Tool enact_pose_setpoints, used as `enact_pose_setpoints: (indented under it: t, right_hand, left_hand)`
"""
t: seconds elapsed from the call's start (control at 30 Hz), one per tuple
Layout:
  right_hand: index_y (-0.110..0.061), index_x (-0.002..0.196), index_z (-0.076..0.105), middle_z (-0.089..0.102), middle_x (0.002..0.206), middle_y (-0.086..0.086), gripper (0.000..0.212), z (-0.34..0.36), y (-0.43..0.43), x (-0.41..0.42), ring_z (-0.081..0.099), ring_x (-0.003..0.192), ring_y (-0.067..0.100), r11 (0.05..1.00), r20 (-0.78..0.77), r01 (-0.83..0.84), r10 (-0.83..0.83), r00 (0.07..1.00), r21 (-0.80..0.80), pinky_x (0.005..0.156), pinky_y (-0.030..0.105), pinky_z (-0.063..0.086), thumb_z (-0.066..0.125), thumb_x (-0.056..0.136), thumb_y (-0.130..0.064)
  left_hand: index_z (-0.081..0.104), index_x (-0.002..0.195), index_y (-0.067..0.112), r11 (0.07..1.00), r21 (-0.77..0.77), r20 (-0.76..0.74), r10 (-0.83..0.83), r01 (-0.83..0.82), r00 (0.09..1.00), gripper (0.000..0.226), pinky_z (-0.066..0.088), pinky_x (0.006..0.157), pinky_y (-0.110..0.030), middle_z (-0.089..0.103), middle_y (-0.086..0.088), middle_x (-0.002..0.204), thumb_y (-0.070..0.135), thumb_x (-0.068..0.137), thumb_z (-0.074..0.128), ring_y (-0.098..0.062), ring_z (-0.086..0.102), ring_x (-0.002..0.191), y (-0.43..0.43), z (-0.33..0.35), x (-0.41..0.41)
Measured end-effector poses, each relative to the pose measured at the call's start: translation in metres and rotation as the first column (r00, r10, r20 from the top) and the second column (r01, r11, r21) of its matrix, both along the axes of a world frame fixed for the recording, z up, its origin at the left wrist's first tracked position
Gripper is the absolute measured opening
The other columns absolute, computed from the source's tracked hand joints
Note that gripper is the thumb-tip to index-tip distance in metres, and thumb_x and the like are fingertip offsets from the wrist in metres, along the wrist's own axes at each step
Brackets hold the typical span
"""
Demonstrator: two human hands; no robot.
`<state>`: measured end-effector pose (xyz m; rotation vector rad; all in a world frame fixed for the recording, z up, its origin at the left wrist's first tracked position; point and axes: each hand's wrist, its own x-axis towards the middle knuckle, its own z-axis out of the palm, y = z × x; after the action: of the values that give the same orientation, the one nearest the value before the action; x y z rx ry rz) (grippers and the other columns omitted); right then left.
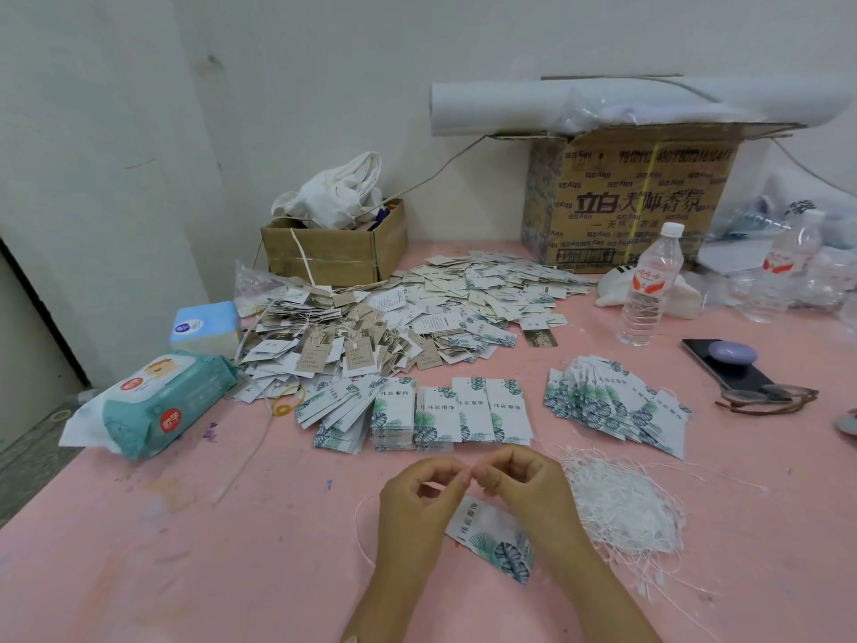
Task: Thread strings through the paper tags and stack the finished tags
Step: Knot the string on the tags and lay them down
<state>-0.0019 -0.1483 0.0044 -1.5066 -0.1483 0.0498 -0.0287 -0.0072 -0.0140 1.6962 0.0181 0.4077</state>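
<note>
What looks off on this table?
Nothing damaged or spilled. Untidy only: the big tag heap sprawls unstacked, stray strands trail out of the string pile toward the person, and a yellow rubber band lies loose beside the tags.

The table (208,573) has a matt pink top, scuffed and stained in places. The paper tags (473,410) are smooth printed card, the strings (621,508) thin white cord. The box (640,201) is rough brown cardboard, the bottle (649,294) clear plastic, the wipes packet (157,410) glossy plastic.
</note>
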Motion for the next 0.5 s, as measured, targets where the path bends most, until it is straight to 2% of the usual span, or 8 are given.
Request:
enact_pose_setpoints:
  t: [0.2, 0.33, 0.5]
  right_hand:
    - [-0.006, 0.078, 0.072, 0.072, 0.073, 0.013, 0.018, -0.001, 0.0002, 0.0008, 0.067, 0.065, 0.018, 0.999, 0.006, -0.01, 0.009, 1.0, 0.037, 0.063, 0.021, 0.055, 0.078, 0.069, -0.021]
    - [-0.005, 0.078, 0.071, 0.072, 0.07, 0.01, 0.016, -0.0002, 0.0006, 0.0011, 0.066, 0.062, 0.014, 1.0, 0.021, -0.013, 0.012, 1.0, 0.022, 0.06, 0.019, 0.053, 0.077, 0.072, -0.018]
    - [-0.002, 0.079, 0.07, 0.072, 0.07, 0.009, 0.023, 0.0011, 0.0, 0.0008, 0.066, 0.062, 0.013, 1.0, 0.047, -0.024, 0.023, 0.999, 0.013, 0.06, 0.018, 0.052, 0.076, 0.071, -0.023]
  left_hand:
    - [0.075, 0.076, 0.03, 0.999, 0.038, 0.006, 0.01, -0.01, 1.0, 0.018, 0.05, 0.067, -0.027, 0.074, 0.008, 0.076, 0.013, 0.081, 0.076, -0.003, 0.065, 0.071, -0.0011, 0.0, -0.0007]
    - [0.075, 0.076, 0.029, 1.0, 0.019, -0.003, 0.017, -0.017, 1.0, 0.019, 0.051, 0.068, -0.03, 0.074, 0.007, 0.075, 0.011, 0.081, 0.076, -0.005, 0.065, 0.069, -0.0006, -0.0007, -0.0004]
    - [0.075, 0.077, 0.034, 1.0, 0.013, 0.009, 0.017, -0.017, 1.0, 0.021, 0.051, 0.068, -0.033, 0.074, 0.007, 0.075, 0.013, 0.081, 0.076, -0.006, 0.066, 0.07, -0.0002, 0.0006, 0.0]
